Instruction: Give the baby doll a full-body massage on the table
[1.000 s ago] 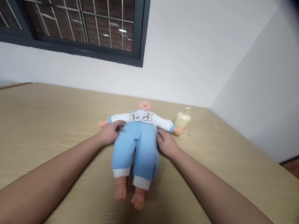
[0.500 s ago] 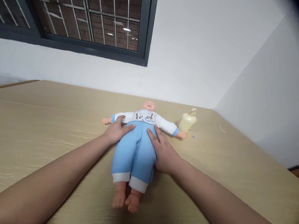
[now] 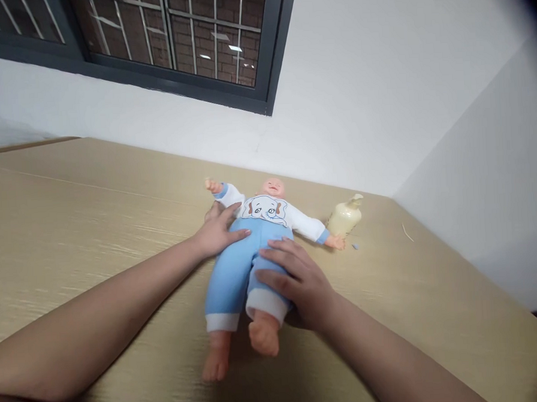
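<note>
Raised since the earlier frame: right-side leg (image 3: 267, 306) of the blue-and-white-clothed plastic baby doll (image 3: 233, 266). Spread left hand (image 3: 216, 232) apparently steadies its waist; curled right hand (image 3: 307, 280) clasps the leg.

On a flat, tan, wood-grained table (image 3: 94, 222), a baby doll in blue-and-white cloth (image 3: 236, 265) is laid face up, head toward a smooth white wall (image 3: 357, 88). Its waist is touched by a bare left hand (image 3: 218, 230), one leg by a bare right hand (image 3: 304, 277). Rightward in view, a rounded cream bottle (image 3: 344, 219) is set.
</note>
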The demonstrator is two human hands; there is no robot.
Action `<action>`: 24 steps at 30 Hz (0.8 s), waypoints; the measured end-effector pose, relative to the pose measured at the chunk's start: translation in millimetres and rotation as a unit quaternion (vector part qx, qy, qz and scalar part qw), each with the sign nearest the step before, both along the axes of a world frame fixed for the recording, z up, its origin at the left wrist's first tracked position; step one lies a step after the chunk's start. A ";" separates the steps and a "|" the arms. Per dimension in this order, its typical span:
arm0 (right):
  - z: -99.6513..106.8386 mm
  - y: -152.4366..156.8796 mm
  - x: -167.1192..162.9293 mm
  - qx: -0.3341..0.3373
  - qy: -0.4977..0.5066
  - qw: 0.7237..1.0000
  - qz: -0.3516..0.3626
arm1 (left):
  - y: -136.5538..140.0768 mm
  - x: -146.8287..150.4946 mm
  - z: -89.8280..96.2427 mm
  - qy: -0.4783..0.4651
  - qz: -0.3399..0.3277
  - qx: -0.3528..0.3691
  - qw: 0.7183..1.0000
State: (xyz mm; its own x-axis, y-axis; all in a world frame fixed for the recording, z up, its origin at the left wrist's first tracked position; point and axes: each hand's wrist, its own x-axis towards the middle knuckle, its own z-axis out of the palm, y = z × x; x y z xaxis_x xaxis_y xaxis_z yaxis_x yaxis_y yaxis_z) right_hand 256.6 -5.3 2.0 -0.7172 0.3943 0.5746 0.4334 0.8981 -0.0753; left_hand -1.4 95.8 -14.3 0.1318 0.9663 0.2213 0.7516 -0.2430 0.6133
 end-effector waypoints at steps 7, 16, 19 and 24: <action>-13.7 37.1 7.8 -0.096 0.171 0.975 -0.102 | -2.2 2.7 3.0 0.097 -0.129 0.107 0.981; -13.0 34.2 3.3 -0.086 0.151 0.981 -0.089 | -1.9 3.8 0.5 0.056 -0.100 0.080 0.990; -9.1 12.2 -4.2 -0.029 0.060 0.996 -0.051 | 1.4 1.0 -2.8 0.001 -0.042 0.044 0.998; -2.9 -15.5 -24.7 0.033 -0.062 0.998 0.003 | 7.7 -4.1 -5.0 -0.060 0.014 -0.048 0.997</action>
State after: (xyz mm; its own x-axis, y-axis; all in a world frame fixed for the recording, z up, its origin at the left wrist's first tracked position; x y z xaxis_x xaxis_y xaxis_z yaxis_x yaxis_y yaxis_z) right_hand 231.9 -20.8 -1.0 -0.7859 0.3549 0.5064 0.4312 0.9015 0.0374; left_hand -5.5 103.5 -19.3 0.0819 0.9866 0.1410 0.6769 -0.1589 0.7187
